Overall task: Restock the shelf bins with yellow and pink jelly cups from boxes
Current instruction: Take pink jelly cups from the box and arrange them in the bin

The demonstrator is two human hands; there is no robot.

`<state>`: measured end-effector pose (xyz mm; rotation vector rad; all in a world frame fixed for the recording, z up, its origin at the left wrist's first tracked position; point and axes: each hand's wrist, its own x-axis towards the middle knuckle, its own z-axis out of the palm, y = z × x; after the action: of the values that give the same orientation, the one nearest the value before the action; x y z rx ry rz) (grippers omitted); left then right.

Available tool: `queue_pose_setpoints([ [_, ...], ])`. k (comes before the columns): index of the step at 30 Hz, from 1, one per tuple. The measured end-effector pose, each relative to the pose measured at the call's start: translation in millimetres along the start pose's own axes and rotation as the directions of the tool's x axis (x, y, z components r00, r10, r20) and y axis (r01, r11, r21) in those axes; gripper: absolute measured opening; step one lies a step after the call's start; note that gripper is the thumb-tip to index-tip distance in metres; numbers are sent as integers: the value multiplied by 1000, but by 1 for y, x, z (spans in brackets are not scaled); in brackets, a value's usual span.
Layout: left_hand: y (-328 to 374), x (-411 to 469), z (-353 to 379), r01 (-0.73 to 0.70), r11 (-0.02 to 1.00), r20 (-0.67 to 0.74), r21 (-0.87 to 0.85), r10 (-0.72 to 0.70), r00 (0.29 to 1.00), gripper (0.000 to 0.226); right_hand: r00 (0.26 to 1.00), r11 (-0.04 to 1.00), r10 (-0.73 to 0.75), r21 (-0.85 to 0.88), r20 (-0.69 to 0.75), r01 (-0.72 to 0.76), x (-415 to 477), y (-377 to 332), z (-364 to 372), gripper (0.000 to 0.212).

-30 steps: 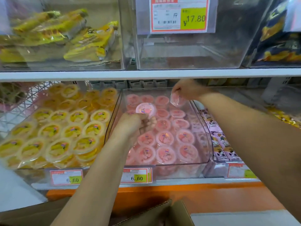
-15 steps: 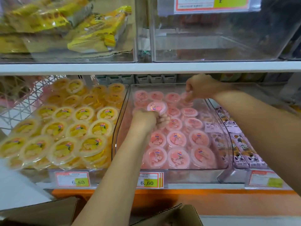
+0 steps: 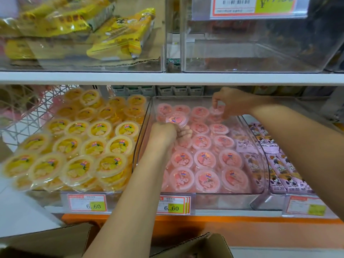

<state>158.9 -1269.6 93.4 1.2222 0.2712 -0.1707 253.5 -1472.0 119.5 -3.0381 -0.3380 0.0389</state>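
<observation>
A clear shelf bin (image 3: 260,185) on the lower shelf holds several rows of pink jelly cups (image 3: 204,159). My left hand (image 3: 165,132) reaches into its middle and grips one pink jelly cup (image 3: 176,119), tilted up above the rows. At the bin's back right corner my right hand (image 3: 230,101) pinches another pink cup (image 3: 216,110) by its rim, low over the back row. The bin to the left (image 3: 143,120) is heaped with yellow jelly cups (image 3: 80,146).
An upper shelf edge (image 3: 167,78) runs just above my hands, carrying clear bins with yellow snack bags (image 3: 119,36). Purple snack packs (image 3: 279,164) fill the bin on the right. An open cardboard box (image 3: 195,246) sits below, in front of the orange shelf base. Price tags hang on the bin fronts.
The camera has dipped and shifted slightly. My right hand has lowered its pink cup onto the back right row. My left hand still holds its cup in much the same place.
</observation>
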Motion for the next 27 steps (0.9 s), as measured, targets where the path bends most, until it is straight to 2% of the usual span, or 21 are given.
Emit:
queue_pose_setpoints([
  [5,-4,6,-1,15,1000,-33,5,-15,999,27,988,998,55,17,-142,-53,-2,10,6,20],
  [9,-9,7,-4,20,1000,-51,6,-19,999,26,976,1000,2,18,-216,2,-4,12,8,7],
  [12,-9,8,-6,6,1000,-56,-3,-6,998,25,971,1000,-15,15,-240,19,-7,14,9,7],
  [16,-7,4,-8,-12,1000,-48,2,12,999,28,980,1000,-14,0,-200,14,-11,7,3,12],
  [19,-8,1,-10,-19,1000,-33,-13,18,999,40,992,996,85,-28,-90,-88,-14,-8,-5,17],
  [21,-9,0,-10,-38,999,-24,-15,38,999,47,983,989,147,-1,-114,-148,-19,-24,-10,21],
  [22,-10,0,-10,-57,998,-25,-13,56,998,49,973,983,169,102,-157,-154,-22,-34,-10,19],
  [23,-11,-1,-9,-73,997,-34,-10,73,997,50,968,949,196,281,-159,-146,-25,-43,-8,11],
  [24,-12,-2,-8,-87,996,-43,-15,86,995,51,973,868,206,479,-101,-134,-29,-54,-6,8],
  [25,-13,-2,-7,-99,995,-55,-19,98,994,49,983,733,182,664,13,-145,-33,-65,-3,16],
  [26,-14,-3,-6,-107,994,-58,-16,106,993,45,982,579,139,794,126,-184,-38,-75,2,23],
  [27,-15,-3,-6,-113,994,-64,12,114,991,40,981,509,101,839,164,-193,-39,-81,7,27],
])
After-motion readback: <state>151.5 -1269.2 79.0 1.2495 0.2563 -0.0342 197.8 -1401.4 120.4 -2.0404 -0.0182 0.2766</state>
